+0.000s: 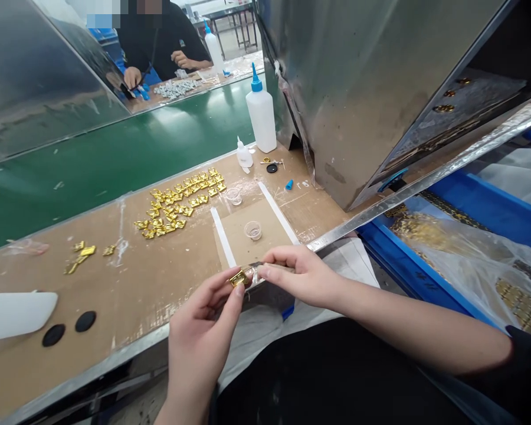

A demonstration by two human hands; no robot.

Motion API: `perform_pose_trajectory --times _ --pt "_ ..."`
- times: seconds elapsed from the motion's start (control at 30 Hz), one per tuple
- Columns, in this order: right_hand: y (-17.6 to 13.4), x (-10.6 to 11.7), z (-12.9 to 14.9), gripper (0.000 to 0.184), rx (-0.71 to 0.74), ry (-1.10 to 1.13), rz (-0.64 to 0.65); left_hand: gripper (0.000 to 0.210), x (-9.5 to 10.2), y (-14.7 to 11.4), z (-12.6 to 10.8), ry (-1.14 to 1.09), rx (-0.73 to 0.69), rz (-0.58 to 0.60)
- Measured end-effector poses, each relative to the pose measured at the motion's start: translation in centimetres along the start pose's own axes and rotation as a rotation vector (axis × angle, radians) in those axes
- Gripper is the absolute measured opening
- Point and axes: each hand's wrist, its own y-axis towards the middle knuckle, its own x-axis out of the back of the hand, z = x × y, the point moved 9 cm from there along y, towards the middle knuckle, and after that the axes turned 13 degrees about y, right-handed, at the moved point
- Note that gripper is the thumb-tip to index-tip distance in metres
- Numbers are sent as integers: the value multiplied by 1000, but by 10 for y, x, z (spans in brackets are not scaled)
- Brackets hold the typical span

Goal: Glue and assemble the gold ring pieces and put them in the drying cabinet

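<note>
Between thumb and fingertips, my left hand (207,316) pinches a small shiny gold metal piece (238,278) with a rectangular frame. My right hand (298,274) grips a thin dark tool (257,264), and its tip is close to the gold piece; whether they touch I cannot tell. Just beyond both hands, a small clear plastic cup (253,231) stands on a cardboard pad (236,221) edged by white strips. Several similar gold pieces (177,200) lie in rows to the left, with a few more (86,252) farther left.
A large white bottle (262,115) with a blue nozzle and a small dropper bottle (244,154) stand at the back. Another clear cup (234,196) is near the gold rows. Blue crates (429,283) sit at right. A co-worker (159,44) sits across the green belt (115,147).
</note>
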Motion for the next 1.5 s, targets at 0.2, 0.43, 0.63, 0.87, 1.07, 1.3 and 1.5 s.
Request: perform_pose_trajectory --times 0.2,0.43,0.63,0.87,1.07,1.3,1.5 --pt "0 -5 -11 29 -9 182 -88 43 -6 3 8 -175 50 13" --pt "4 -12 -18 29 -20 190 -76 41 -14 4 20 -142 33 95" --pt "7 -15 -12 33 -118 188 74 59 -35 5 24 -156 38 360" --pt "8 -29 -1 37 -185 177 331 71 -75 -15 30 -540 235 691" --pt "11 -18 10 33 -10 185 96 69 -75 -14 10 -691 260 643" --pt "-8 -34 23 24 -3 247 161 56 -60 0 8 -717 223 459" --pt "-12 -35 11 29 -19 54 121 37 -59 2 15 -766 353 484"
